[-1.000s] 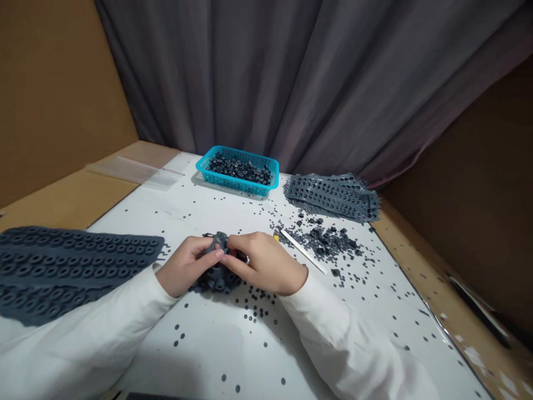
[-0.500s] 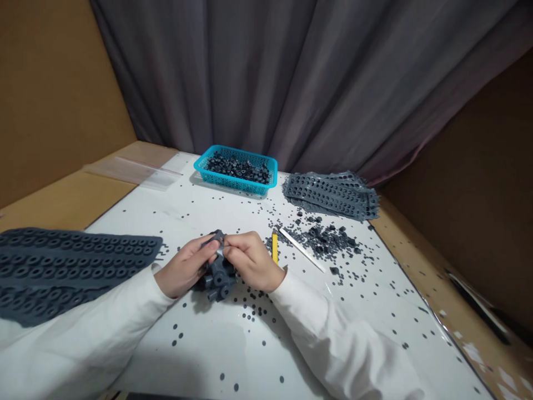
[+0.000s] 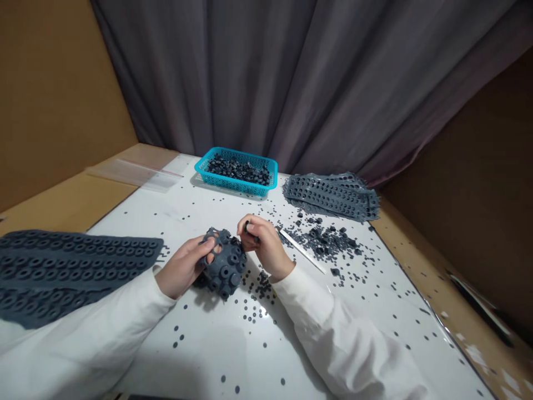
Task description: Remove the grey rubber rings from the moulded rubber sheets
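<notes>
My left hand [image 3: 186, 266] is closed on a bent dark grey rubber sheet [image 3: 222, 269], moulded with ring-shaped parts. Open holes show along its upper left, near my thumb, and raised rings cover the right side. Just right of the sheet, apart from it, my right hand [image 3: 266, 247] is raised with curled fingers. Small dark rubber pieces [image 3: 252, 232] are pinched in it; their exact shape is partly hidden. Loose small dark discs [image 3: 252, 311] lie on the white table below both hands.
A blue basket [image 3: 268, 183] of small rubber parts stands at the back. Stacked punched-out sheets [image 3: 333, 194] lie back right, near a pile of loose pieces [image 3: 333, 239] and a white strip [image 3: 303, 251]. A full moulded sheet [image 3: 79, 266] lies left; clear plastic bags [image 3: 145, 175] lie behind it.
My right hand has pulled away from the rubber sheet, up and right, with small pieces in it. The sheet has turned, showing more rings. The yellow tool is now mostly covered.
</notes>
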Tool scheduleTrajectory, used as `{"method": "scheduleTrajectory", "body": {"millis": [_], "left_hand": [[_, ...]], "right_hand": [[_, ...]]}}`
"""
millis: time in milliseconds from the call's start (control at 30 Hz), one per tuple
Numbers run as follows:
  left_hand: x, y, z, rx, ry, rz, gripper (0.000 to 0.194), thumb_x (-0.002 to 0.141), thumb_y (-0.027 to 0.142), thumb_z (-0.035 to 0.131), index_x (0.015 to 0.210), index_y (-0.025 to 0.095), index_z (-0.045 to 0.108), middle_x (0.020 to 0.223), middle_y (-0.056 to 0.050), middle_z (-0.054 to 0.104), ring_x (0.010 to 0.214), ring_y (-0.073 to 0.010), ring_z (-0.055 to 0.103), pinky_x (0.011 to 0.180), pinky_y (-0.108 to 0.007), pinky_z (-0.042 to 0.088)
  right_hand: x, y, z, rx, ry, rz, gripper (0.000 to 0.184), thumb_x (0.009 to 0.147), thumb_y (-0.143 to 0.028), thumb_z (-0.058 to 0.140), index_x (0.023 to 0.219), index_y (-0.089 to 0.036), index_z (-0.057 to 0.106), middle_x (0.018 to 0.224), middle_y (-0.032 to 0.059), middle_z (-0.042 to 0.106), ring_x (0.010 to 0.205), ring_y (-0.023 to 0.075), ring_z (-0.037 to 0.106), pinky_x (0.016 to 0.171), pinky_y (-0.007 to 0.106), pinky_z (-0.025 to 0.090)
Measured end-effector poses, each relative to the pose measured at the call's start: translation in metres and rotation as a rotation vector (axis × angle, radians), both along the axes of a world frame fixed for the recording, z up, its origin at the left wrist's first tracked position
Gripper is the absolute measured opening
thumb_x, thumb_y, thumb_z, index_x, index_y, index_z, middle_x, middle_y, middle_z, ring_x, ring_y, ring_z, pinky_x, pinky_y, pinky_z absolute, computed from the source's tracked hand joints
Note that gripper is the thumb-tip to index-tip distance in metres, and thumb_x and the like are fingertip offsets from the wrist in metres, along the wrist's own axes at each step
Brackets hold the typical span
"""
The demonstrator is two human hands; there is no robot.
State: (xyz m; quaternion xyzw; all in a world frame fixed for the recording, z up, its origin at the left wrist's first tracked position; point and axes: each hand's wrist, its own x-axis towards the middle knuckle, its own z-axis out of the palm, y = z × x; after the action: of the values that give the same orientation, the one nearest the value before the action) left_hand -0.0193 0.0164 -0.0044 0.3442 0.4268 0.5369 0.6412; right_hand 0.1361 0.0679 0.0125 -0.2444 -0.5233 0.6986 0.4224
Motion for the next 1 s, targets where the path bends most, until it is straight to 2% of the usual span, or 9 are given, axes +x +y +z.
{"method": "scheduleTrajectory", "body": {"millis": [100, 167, 267, 400, 533, 733, 867, 1000], "left_hand": [[0.0, -0.002, 0.002, 0.018, 0.02, -0.023, 0.04, 0.061, 0.045, 0.072, 0.052, 0.013, 0.05, 0.051, 0.004, 0.044, 0.048, -0.0061, 0.039, 0.047, -0.017, 0.031], [0.0, -0.002, 0.004, 0.008, 0.03, -0.033, 0.04, 0.061, 0.046, 0.071, 0.052, 0.014, 0.049, 0.05, 0.005, 0.043, 0.047, -0.006, 0.038, 0.046, -0.018, 0.03], [-0.001, -0.001, 0.003, 0.009, 0.055, -0.033, 0.04, 0.062, 0.047, 0.07, 0.054, 0.014, 0.05, 0.049, 0.006, 0.042, 0.047, -0.0065, 0.037, 0.046, -0.018, 0.029], [-0.003, 0.001, -0.002, 0.064, 0.17, -0.083, 0.035, 0.07, 0.045, 0.062, 0.057, 0.015, 0.05, 0.052, 0.005, 0.042, 0.05, -0.0082, 0.038, 0.048, -0.02, 0.029], [-0.006, 0.001, -0.003, 0.169, 0.312, -0.16, 0.031, 0.077, 0.041, 0.053, 0.058, 0.017, 0.048, 0.053, 0.004, 0.041, 0.052, -0.0101, 0.037, 0.05, -0.023, 0.029], [-0.008, 0.002, 0.003, 0.506, 0.656, -0.287, 0.036, 0.084, 0.031, 0.042, 0.052, 0.017, 0.043, 0.059, 0.002, 0.044, 0.06, -0.0126, 0.043, 0.058, -0.026, 0.032], [-0.006, 0.002, 0.003, 0.497, 0.788, -0.219, 0.035, 0.086, 0.033, 0.041, 0.054, 0.017, 0.043, 0.058, 0.002, 0.045, 0.059, -0.013, 0.044, 0.058, -0.026, 0.033], [-0.004, 0.002, 0.003, 0.418, 0.879, -0.168, 0.031, 0.085, 0.036, 0.044, 0.063, 0.016, 0.05, 0.059, 0.002, 0.05, 0.06, -0.0134, 0.045, 0.057, -0.025, 0.034]], "right_hand": [[0.005, 0.003, 0.004, 0.148, -0.228, -0.005, 0.007, 0.072, -0.02, 0.043, 0.069, -0.016, 0.049, 0.052, -0.0066, 0.031, 0.046, 0.0074, 0.027, 0.046, 0.021, 0.023], [0.009, 0.002, 0.008, 0.362, -0.424, 0.002, 0.007, 0.075, -0.021, 0.045, 0.069, -0.017, 0.047, 0.057, -0.0047, 0.039, 0.053, 0.0089, 0.035, 0.052, 0.022, 0.029], [0.012, -0.001, 0.015, 0.665, -0.628, 0.087, 0.009, 0.082, -0.023, 0.044, 0.076, -0.017, 0.047, 0.066, -0.002, 0.05, 0.061, 0.0107, 0.043, 0.06, 0.023, 0.032], [0.013, -0.006, 0.022, 0.863, -0.788, 0.144, 0.015, 0.09, -0.027, 0.035, 0.083, -0.018, 0.045, 0.074, 0.0021, 0.056, 0.065, 0.0129, 0.047, 0.062, 0.024, 0.034], [0.011, -0.007, 0.022, 0.955, -0.985, 0.122, 0.02, 0.091, -0.034, 0.035, 0.083, -0.018, 0.045, 0.071, 0.0032, 0.055, 0.063, 0.0142, 0.048, 0.059, 0.024, 0.032], [0.008, -0.008, 0.019, 1.021, -1.089, 0.127, 0.016, 0.085, -0.03, 0.042, 0.079, -0.017, 0.05, 0.067, 0.0025, 0.057, 0.058, 0.0127, 0.047, 0.055, 0.024, 0.029], [0.005, -0.012, 0.018, 1.066, -1.197, 0.045, 0.019, 0.084, -0.033, 0.042, 0.077, -0.018, 0.053, 0.066, 0.0031, 0.06, 0.055, 0.0131, 0.047, 0.052, 0.025, 0.023], [0.002, -0.014, 0.017, 1.069, -1.21, 0.02, 0.021, 0.084, -0.033, 0.042, 0.08, -0.017, 0.054, 0.069, 0.0044, 0.061, 0.055, 0.0136, 0.048, 0.053, 0.025, 0.024]]}}
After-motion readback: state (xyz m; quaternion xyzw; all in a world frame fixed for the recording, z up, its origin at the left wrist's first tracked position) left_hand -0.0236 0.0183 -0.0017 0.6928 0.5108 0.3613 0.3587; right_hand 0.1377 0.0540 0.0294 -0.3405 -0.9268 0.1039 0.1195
